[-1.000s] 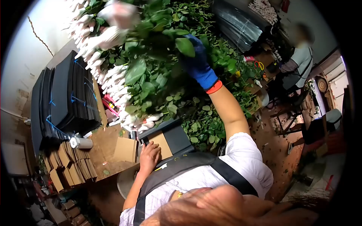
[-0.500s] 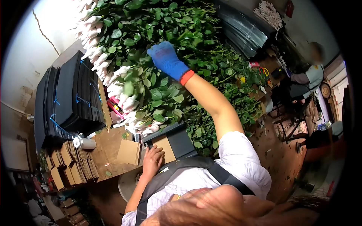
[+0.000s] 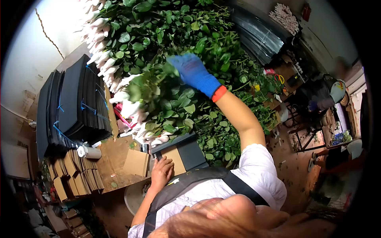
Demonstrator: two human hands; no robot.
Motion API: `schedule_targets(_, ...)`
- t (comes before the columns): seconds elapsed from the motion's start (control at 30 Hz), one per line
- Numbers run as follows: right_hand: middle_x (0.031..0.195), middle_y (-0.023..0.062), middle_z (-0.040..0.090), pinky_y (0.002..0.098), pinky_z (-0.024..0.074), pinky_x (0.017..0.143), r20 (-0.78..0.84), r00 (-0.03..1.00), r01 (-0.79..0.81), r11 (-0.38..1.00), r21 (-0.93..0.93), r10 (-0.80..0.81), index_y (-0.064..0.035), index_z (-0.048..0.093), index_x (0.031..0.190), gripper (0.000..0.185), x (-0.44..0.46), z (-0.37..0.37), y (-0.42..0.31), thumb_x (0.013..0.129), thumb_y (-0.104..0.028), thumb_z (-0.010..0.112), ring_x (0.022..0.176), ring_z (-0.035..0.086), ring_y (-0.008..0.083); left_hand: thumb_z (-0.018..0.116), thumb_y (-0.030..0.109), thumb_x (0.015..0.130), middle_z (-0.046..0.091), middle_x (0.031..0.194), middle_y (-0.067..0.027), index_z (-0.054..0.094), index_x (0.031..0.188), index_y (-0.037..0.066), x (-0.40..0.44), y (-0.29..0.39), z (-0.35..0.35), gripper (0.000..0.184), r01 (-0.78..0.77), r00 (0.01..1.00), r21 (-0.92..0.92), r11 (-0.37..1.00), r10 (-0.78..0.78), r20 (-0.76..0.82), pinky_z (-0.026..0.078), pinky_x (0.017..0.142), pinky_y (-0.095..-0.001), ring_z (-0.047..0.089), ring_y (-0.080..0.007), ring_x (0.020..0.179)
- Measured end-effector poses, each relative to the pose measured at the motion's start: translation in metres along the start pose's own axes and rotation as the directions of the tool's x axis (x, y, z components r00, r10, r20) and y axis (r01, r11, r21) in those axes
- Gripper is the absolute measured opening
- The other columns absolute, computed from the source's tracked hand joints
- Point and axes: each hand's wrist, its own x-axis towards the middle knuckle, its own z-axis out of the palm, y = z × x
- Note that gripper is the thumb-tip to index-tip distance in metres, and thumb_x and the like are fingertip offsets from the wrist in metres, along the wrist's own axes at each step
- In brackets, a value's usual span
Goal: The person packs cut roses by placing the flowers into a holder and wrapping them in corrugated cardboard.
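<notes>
My left hand [image 3: 162, 170] is bare and lies over the near left edge of a brown cardboard piece [image 3: 174, 158] set in a dark grey folded board [image 3: 191, 151]. Its fingers are laid over the edge, not wrapped round anything. My right hand [image 3: 190, 72], in a blue glove with an orange cuff, is over the pile of leafy stems [image 3: 178, 35]. Its fingers are closed round a leafy flower stem [image 3: 152, 81], blurred by motion, and leaves partly cover the fingertips. White-sleeved flower heads [image 3: 104, 63] line the left side of the pile.
Dark boards tied with blue string [image 3: 73, 99] stand at left. In front are a white canister [image 3: 89, 152] and cardboard pieces [image 3: 75, 174]. Plastic-wrapped sheets [image 3: 260, 33] and yellow-handled scissors [image 3: 279, 77] are at right. A blurred person [image 3: 325, 93] is further off.
My gloved right hand has moved right and slightly nearer, drawing the leafy stem along. My left hand stays on the cardboard. The person at the right has bent over.
</notes>
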Motion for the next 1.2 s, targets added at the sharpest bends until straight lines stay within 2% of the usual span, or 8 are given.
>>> schedule_targets(0.07,0.108,0.0019,0.064,0.0378,0.0502,0.086,-0.558,0.816,0.148,0.988,-0.049,-0.150,-0.0201,0.051,0.138,0.050,0.010,-0.036,0.005,0.090,-0.016,0.062,0.092,0.061,0.0205,0.070,0.007,0.085,0.069,0.113,-0.0082,0.072,0.103,0.006,0.000,-0.002,-0.001,0.018,-0.008,1.000,0.004,1.000,0.008,0.004,0.039,0.108,-0.0561,0.059,-0.0317,0.122)
schedule_targets(0.13,0.100,0.0009,0.064,0.0356,0.0521,0.078,-0.654,0.717,0.221,0.968,-0.117,-0.243,-0.0214,0.052,0.134,0.045,0.020,-0.035,0.013,0.091,-0.018,0.062,0.079,0.060,0.0193,0.070,0.007,0.085,0.068,0.113,-0.0082,0.072,0.103,0.007,0.000,-0.001,-0.001,0.018,-0.016,1.000,0.013,1.000,0.016,0.006,0.039,0.108,-0.0561,0.059,-0.0317,0.122)
schedule_targets(0.2,0.087,0.0004,0.063,0.0341,0.0517,0.068,-0.119,0.977,0.148,0.966,-0.211,-0.175,-0.0247,0.060,0.125,0.036,0.038,-0.029,0.013,0.090,-0.016,0.060,0.068,0.057,0.0202,0.070,0.007,0.085,0.068,0.113,-0.0079,0.072,0.103,0.007,0.002,0.003,-0.002,0.018,-0.010,1.000,0.012,1.000,0.009,0.016,0.039,0.108,-0.0562,0.059,-0.0321,0.122)
schedule_targets(0.33,0.084,0.0035,0.064,0.0355,0.0497,0.068,-0.711,0.659,0.182,0.969,-0.165,-0.244,-0.0259,0.062,0.118,0.029,0.040,-0.022,0.019,0.091,-0.016,0.057,0.074,0.065,0.0211,0.070,0.008,0.085,0.068,0.113,-0.0078,0.072,0.103,0.008,-0.001,-0.003,0.002,0.018,-0.010,1.000,-0.008,1.000,0.010,-0.014,0.038,0.108,-0.0560,0.058,-0.0318,0.122)
schedule_targets(0.4,0.092,0.0039,0.064,0.0379,0.0502,0.075,-0.259,0.953,0.132,0.986,-0.104,-0.155,-0.0233,0.061,0.123,0.039,0.025,0.005,0.005,0.086,-0.012,0.060,0.083,0.063,0.0234,0.070,0.008,0.086,0.068,0.112,-0.0075,0.071,0.103,0.008,-0.001,0.001,-0.002,0.017,0.005,1.000,0.010,1.000,-0.005,0.000,0.038,0.109,-0.0552,0.058,-0.0310,0.123)
schedule_targets(0.5,0.103,0.0063,0.065,0.0400,0.0496,0.085,0.292,0.955,-0.030,0.996,-0.086,0.054,-0.0195,0.059,0.128,0.045,0.009,0.055,-0.017,0.084,-0.011,0.063,0.095,0.064,0.0251,0.069,0.008,0.086,0.068,0.113,-0.0073,0.071,0.103,0.008,0.000,0.002,-0.004,0.017,0.000,1.000,0.013,1.000,0.000,-0.003,0.037,0.109,-0.0545,0.058,-0.0304,0.123)
schedule_targets(0.77,0.128,0.0110,0.056,0.0443,0.0437,0.095,-0.366,0.923,0.203,0.959,0.197,-0.120,-0.0120,0.058,0.128,0.044,-0.064,-0.002,-0.037,0.086,-0.023,0.063,0.113,0.056,0.0277,0.070,0.009,0.087,0.069,0.115,-0.0060,0.072,0.104,0.008,-0.003,-0.002,0.001,0.017,0.016,1.000,0.003,1.000,-0.016,-0.006,0.036,0.110,-0.0563,0.059,-0.0308,0.123)
schedule_targets(1.2,0.107,0.0080,0.064,0.0451,0.0477,0.072,-0.156,0.984,-0.061,0.983,0.174,0.089,-0.0198,0.061,0.121,0.046,-0.014,0.131,-0.084,0.075,-0.018,0.070,0.092,0.063,0.0288,0.070,0.011,0.085,0.068,0.114,-0.0034,0.072,0.101,0.010,-0.004,-0.004,0.005,0.016,-0.009,0.999,0.036,0.999,0.010,-0.033,0.037,0.110,-0.0530,0.058,-0.0271,0.123)
